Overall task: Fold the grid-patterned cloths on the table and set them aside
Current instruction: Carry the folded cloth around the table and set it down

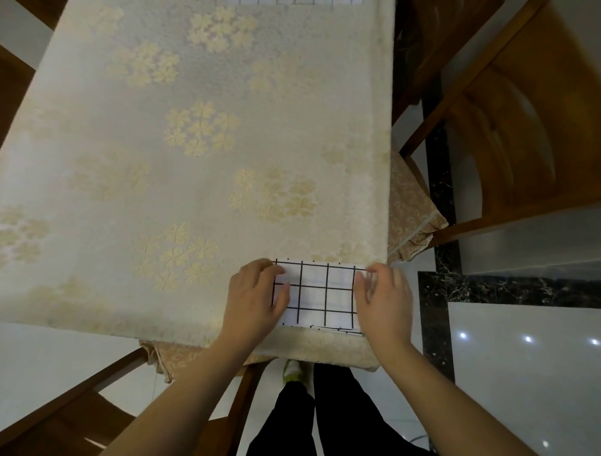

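Cloth: folded grid cloth [320, 294] lies flat at the table's [162, 162] near right corner, between both hands.
Left hand [255, 297]: relaxed fingers rest on its left edge.
Right hand [383, 297]: straight fingers touch its right edge.

Second grid cloth [294, 1] far across the desk [162, 162] from the folded grid cloth [317, 293], cut by the top edge to a thin strip. Left end of the folded grid cloth hidden under the left hand [255, 299]; right end hidden under the right hand [383, 302]. Right fingertips [369, 276] blurred, contact with the cloth unclear. Lower layers at its near edge barely peeking out, count not tellable.
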Tool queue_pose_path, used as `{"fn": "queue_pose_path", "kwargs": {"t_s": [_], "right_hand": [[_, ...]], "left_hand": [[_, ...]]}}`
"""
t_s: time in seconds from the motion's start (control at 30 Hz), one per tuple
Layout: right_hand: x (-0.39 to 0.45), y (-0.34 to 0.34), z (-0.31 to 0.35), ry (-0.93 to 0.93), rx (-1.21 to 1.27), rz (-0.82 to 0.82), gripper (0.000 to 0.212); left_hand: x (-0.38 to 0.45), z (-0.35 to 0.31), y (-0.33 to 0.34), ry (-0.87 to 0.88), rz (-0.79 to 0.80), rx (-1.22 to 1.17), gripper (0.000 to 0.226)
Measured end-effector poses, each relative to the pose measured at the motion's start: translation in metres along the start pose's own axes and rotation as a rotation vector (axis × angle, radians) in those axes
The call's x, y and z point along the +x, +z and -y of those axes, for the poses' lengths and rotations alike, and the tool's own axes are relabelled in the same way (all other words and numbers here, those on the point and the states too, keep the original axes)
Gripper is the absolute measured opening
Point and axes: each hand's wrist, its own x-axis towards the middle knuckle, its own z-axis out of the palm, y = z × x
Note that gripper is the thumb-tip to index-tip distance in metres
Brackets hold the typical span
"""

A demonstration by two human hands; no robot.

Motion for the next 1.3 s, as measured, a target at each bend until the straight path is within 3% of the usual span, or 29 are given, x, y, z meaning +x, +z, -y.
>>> {"fn": "queue_pose_path", "kwargs": {"t_s": [0.13, 0.3, 0.47, 0.73, 0.97, 1.07, 1.3], "right_hand": [[-0.009, 0.034, 0.031, -0.326, -0.188, 0.036, 0.047], [-0.011, 0.074, 0.036, -0.317, -0.328, 0.231, 0.058], [-0.010, 0.071, 0.024, -0.304, -0.378, 0.242, 0.063], [-0.010, 0.051, 0.000, -0.215, -0.395, 0.239, 0.073], [0.000, 0.029, 0.011, -0.205, -0.438, 0.452, 0.079], [0.003, -0.003, 0.027, -0.199, -0.449, 0.530, 0.081], [-0.045, -0.077, 0.070, -0.212, -0.403, 0.493, 0.071]], "left_hand": [[-0.001, 0.000, 0.019, 0.263, 0.196, 0.154, 0.057], [-0.008, 0.013, 0.035, 0.326, 0.281, 0.182, 0.055], [-0.007, 0.011, 0.034, 0.236, 0.324, 0.185, 0.060], [-0.009, 0.019, 0.024, 0.037, 0.419, 0.303, 0.094], [0.001, 0.007, 0.008, -0.017, 0.566, 0.305, 0.097], [0.002, -0.015, -0.011, -0.084, 0.561, 0.260, 0.089], [-0.033, -0.044, -0.089, -0.021, 0.503, 0.271, 0.066]]}}
